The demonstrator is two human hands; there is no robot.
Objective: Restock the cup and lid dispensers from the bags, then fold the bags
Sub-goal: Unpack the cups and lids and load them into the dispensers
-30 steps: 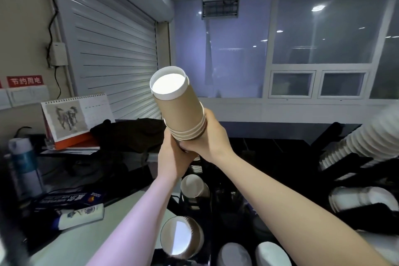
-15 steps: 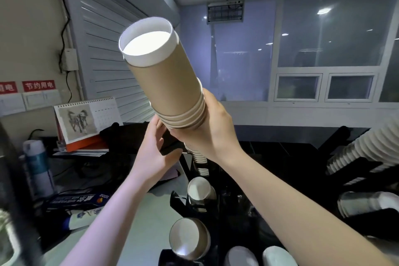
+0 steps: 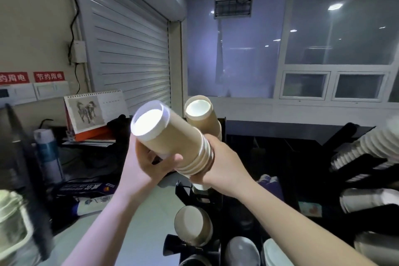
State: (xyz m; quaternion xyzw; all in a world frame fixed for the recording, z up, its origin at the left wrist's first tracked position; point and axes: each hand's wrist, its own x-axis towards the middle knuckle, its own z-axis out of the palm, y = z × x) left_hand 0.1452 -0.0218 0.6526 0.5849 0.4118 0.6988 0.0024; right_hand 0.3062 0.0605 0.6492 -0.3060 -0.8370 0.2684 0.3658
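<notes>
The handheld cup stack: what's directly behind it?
Behind the cup stack a second brown cup stack rises from the dispenser; the right hand covers its lower part.

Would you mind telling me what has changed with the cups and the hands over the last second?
The stack of brown paper cups was raised high, then brought down and tipped leftwards. The left hand, which had let go half a second ago, grips its side again. A second brown cup stack now shows behind it. The right hand still holds the stack's rim end; the black cup dispenser below is unchanged.
</notes>
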